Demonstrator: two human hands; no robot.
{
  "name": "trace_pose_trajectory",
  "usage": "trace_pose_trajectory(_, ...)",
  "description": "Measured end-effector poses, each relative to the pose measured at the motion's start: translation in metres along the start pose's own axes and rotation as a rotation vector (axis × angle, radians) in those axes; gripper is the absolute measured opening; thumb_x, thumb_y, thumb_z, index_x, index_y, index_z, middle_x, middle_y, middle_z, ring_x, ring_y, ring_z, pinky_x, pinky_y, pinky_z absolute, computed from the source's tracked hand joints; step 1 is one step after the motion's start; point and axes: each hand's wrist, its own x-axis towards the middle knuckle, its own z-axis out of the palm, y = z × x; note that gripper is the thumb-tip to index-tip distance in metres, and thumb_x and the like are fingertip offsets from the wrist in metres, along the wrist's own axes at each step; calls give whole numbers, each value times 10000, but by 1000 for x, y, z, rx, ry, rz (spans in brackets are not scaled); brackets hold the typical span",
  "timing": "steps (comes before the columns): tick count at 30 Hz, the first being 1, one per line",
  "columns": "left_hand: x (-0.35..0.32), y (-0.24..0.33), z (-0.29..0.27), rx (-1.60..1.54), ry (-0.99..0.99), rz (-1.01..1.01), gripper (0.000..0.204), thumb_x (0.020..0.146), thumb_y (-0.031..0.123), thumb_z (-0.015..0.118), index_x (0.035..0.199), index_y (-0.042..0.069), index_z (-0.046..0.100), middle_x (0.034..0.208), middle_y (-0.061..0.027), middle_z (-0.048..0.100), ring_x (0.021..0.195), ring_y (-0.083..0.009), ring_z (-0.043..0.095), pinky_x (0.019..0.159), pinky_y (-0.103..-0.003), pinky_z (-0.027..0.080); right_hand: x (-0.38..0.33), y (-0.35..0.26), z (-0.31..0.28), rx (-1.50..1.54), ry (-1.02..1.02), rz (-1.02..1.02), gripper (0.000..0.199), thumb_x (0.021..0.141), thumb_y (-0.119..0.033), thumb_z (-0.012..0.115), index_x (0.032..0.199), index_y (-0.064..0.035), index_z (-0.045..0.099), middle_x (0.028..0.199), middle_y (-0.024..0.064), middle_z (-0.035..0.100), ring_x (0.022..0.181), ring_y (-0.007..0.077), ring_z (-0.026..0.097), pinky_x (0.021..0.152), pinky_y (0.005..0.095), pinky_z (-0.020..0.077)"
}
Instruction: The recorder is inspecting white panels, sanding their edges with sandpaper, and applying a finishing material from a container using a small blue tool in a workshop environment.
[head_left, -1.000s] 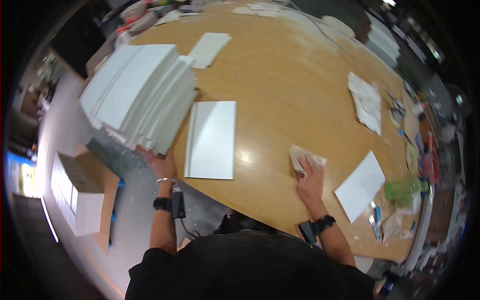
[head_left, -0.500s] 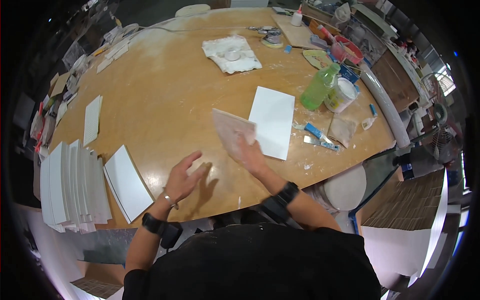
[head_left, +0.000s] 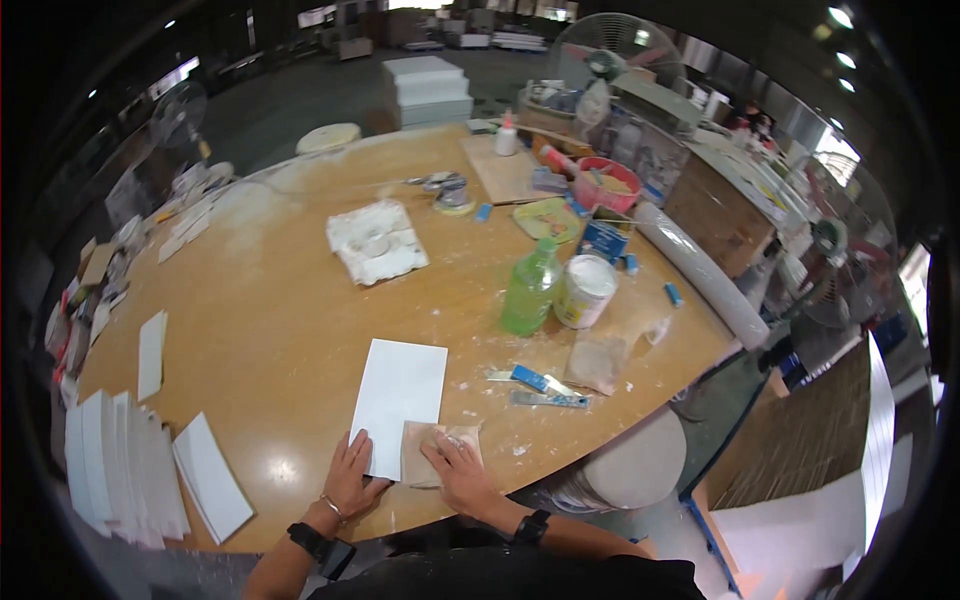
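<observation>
Newly lowered, the half-open left hand [head_left: 350, 477] apparently steadies the white rectangular panel [head_left: 402, 390] near the tabletop's [head_left: 270, 320] front edge; the right hand [head_left: 462, 478], fingers bent, holds a beige square sheet [head_left: 413, 456] over its near-right corner.

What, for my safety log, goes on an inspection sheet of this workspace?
Surface: brown table, white-dusted in places.
Things: white panel; beige cloth overlapping its lower right corner; panel stack at left.
Clutter: green bottle, white tub, two scrapers, red bowl.
Hands: left hand at the panel's lower left edge; right hand on the cloth.
Cables: faint thin cord toward the far edge.
Surroundings: fan at right; stacked boards beyond the table.
</observation>
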Motion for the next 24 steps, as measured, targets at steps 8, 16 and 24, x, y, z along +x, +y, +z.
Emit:
trace_pose_trajectory(8,-106,-21,-15,24,60,-355,528,769,228,566,1230,19,415,1322,-209,338,1239,-419,261,1004,-572,124,52,-48,19,229,-169,-513,618,706,-79,552,1291,-73,350,1341,158,325,1214,302,332,999,464,239)
trace_pose_trajectory(16,-115,-12,-14,-159,268,-546,734,712,157,560,1301,-72,188,1280,-222,383,1236,-373,285,1023,-561,61,110,-67,52,5,-413,-528,542,799,-197,509,1312,-136,344,1370,134,305,1262,255,293,1004,467,220)
trace_pose_trajectory(24,-116,-26,-9,-138,236,-529,696,691,187,578,1267,-72,284,1310,-214,334,1242,-375,267,1025,-555,81,158,-38,57,-290,-291,-111,530,786,-135,456,1305,-145,350,1381,109,295,1257,279,294,994,529,196)
